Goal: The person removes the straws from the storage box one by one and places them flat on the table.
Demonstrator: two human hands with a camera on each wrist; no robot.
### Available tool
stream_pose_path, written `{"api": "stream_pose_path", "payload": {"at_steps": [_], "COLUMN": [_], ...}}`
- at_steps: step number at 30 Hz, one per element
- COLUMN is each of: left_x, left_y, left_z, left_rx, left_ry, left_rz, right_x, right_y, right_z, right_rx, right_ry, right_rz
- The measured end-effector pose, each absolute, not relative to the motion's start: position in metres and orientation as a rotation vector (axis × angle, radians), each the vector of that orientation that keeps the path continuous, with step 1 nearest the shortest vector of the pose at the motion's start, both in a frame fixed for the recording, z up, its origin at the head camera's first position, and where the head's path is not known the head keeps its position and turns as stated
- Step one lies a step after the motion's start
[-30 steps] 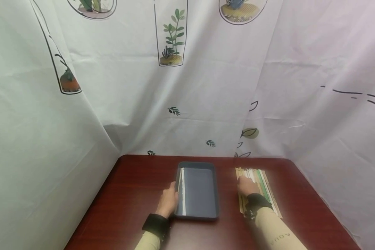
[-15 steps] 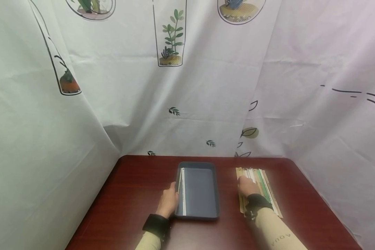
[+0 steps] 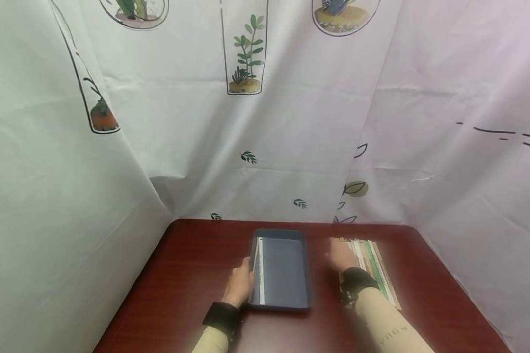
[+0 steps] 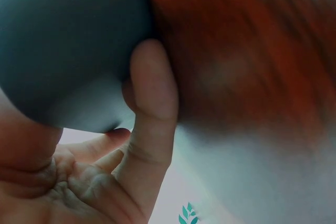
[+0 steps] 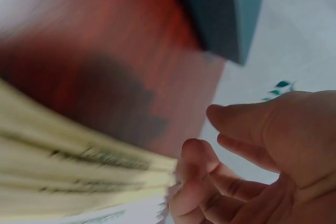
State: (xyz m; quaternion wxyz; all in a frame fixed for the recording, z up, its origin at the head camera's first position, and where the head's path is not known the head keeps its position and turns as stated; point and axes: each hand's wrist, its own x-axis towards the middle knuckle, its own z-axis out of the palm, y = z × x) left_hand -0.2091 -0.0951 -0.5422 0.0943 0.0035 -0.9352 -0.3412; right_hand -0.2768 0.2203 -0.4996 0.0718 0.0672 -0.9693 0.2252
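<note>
My left hand (image 3: 239, 282) grips the left side of a dark grey tray (image 3: 287, 274); in the left wrist view its fingers curl at the tray's edge (image 4: 73, 45). Inside the tray, a long narrow white strip with small print (image 3: 261, 279) lies along the left wall. My right hand (image 3: 342, 255) is over the upper left end of a row of long narrow printed strips (image 3: 373, 262), beige, white and green. From the right wrist view, thumb and bent fingers stand apart with nothing between them, fingertips right at the ends of the beige strips (image 5: 79, 166).
Both tray and strips are on a reddish-brown wooden table (image 3: 194, 264). A white cloth with plant drawings (image 3: 291, 127) hangs behind the table and along both sides. Bare tabletop separates the tray from the strips.
My right hand has moved slightly left and away from me, toward the upper left corner of the strips. The left hand stays on the tray; the head view has shifted a little.
</note>
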Motion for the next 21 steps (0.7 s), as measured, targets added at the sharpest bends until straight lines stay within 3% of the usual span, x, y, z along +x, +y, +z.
{"api": "stream_pose_path", "payload": {"at_steps": [10, 21], "left_x": [-0.208, -0.209], "left_y": [-0.096, -0.096], "left_z": [-0.542, -0.542], "left_rx": [0.027, 0.030], "left_ry": [-2.783, -2.779], "left_rz": [-1.043, -1.055], "right_x": [-0.282, -0.285], "right_y": [0.173, 0.113], "right_z": [-0.471, -0.476], "right_rx": [0.173, 0.194], "right_ry": [-2.885, -2.963], "right_rz": [0.853, 0.886]}}
